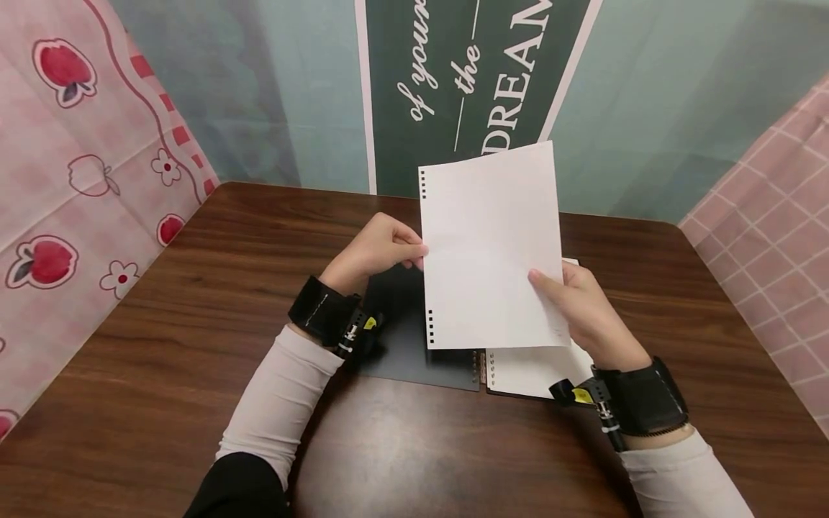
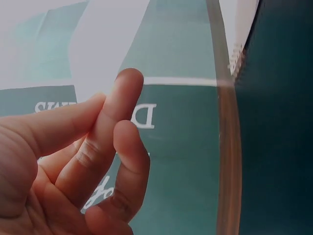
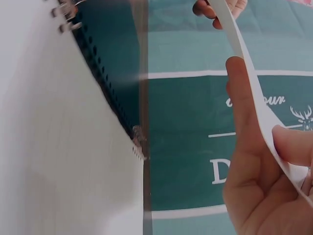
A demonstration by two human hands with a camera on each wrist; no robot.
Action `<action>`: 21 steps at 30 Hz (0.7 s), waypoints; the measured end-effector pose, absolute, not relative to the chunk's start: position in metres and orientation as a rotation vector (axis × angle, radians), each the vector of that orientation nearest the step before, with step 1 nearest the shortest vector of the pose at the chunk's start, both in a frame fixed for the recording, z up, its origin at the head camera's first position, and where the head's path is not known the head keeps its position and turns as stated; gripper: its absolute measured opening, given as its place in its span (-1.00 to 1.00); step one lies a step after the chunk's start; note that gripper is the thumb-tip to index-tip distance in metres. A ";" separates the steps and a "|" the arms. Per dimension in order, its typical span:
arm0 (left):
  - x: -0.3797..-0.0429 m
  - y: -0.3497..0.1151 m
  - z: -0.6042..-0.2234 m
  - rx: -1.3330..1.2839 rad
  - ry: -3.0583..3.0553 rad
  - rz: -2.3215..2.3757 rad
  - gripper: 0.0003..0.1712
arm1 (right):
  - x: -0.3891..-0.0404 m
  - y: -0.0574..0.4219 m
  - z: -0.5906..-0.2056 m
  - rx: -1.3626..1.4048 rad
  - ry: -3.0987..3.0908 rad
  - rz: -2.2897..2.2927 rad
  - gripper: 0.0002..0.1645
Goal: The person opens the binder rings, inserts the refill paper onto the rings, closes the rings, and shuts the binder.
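Note:
A white loose-leaf sheet [image 1: 492, 237] with punched holes along its left edge is held up above the table. My left hand [image 1: 382, 248] pinches that left edge between thumb and fingers. On the other side, my right hand [image 1: 589, 309] grips the sheet's right edge, thumb in front and fingers behind, as the right wrist view also shows. Beneath the sheet lies an opened ring binder, its dark cover [image 1: 408, 345] to the left and a stack of white paper [image 1: 531, 374] to the right. Metal rings [image 3: 68, 10] show at the binder's spine. The sheet hides much of the binder.
The brown wooden table [image 1: 162, 324] extends around the binder. Behind it hangs a pale green cloth with a dark green lettered panel [image 1: 395, 86]. Pink patterned cloth [image 1: 58, 165] stands at the left, and pink checked cloth [image 1: 777, 237] at the right.

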State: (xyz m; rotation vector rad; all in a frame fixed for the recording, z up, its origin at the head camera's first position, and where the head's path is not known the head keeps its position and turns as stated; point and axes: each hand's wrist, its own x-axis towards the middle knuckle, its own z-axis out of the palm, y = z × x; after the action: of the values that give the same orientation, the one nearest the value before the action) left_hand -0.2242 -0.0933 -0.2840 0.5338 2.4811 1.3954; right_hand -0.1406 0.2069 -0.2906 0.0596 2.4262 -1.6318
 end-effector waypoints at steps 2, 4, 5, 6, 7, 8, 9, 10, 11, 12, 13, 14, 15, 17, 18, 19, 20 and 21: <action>-0.223 -0.089 -0.284 0.556 2.463 1.407 -0.81 | -0.137 0.212 -0.292 0.072 2.456 -1.596 -0.31; -0.221 -0.085 -0.285 0.579 2.431 1.437 -0.81 | -0.134 0.216 -0.293 0.089 2.478 -1.569 -0.30; -0.221 -0.083 -0.286 0.582 2.414 1.454 -0.82 | -0.132 0.218 -0.293 0.096 2.487 -1.562 -0.29; -0.221 -0.081 -0.287 0.585 2.396 1.468 -0.82 | -0.131 0.219 -0.294 0.103 2.491 -1.558 -0.28; -0.220 -0.079 -0.287 0.593 2.384 1.474 -0.82 | -0.130 0.221 -0.294 0.112 2.496 -1.560 -0.27; -0.220 -0.077 -0.287 0.596 2.372 1.478 -0.82 | -0.128 0.223 -0.294 0.119 2.502 -1.558 -0.27; -0.220 -0.075 -0.287 0.594 2.365 1.478 -0.83 | -0.127 0.225 -0.295 0.125 2.499 -1.562 -0.26; -0.220 -0.073 -0.288 0.592 2.361 1.474 -0.83 | -0.126 0.227 -0.295 0.129 2.503 -1.558 -0.25; -0.220 -0.071 -0.288 0.585 2.359 1.471 -0.83 | -0.125 0.229 -0.295 0.133 2.499 -1.556 -0.24; -0.220 -0.069 -0.288 0.581 2.355 1.468 -0.83 | -0.123 0.231 -0.295 0.135 2.495 -1.555 -0.24; -0.219 -0.067 -0.288 0.581 2.354 1.464 -0.83 | -0.122 0.233 -0.295 0.134 2.495 -1.555 -0.23; -0.219 -0.065 -0.288 0.582 2.350 1.463 -0.83 | -0.120 0.235 -0.295 0.133 2.495 -1.546 -0.22; -0.218 -0.063 -0.288 0.587 2.345 1.465 -0.83 | -0.118 0.238 -0.295 0.132 2.490 -1.544 -0.21; -0.217 -0.059 -0.289 0.604 2.331 1.471 -0.82 | -0.115 0.243 -0.294 0.134 2.490 -1.542 -0.21; -0.216 -0.057 -0.289 0.613 2.323 1.472 -0.82 | -0.113 0.245 -0.294 0.132 2.490 -1.546 -0.21; -0.216 -0.055 -0.290 0.623 2.318 1.471 -0.82 | -0.112 0.247 -0.295 0.135 2.490 -1.550 -0.21; -0.215 -0.054 -0.291 0.626 2.312 1.472 -0.82 | -0.111 0.248 -0.295 0.136 2.488 -1.555 -0.22; -0.214 -0.053 -0.292 0.626 2.308 1.472 -0.82 | -0.110 0.249 -0.296 0.134 2.485 -1.571 -0.23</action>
State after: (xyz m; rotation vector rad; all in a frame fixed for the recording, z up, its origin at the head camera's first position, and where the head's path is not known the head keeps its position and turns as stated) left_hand -0.2139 -0.0529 -0.2917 0.6264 2.3075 1.4725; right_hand -0.1100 0.2490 -0.2956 0.1343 2.4851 -1.5710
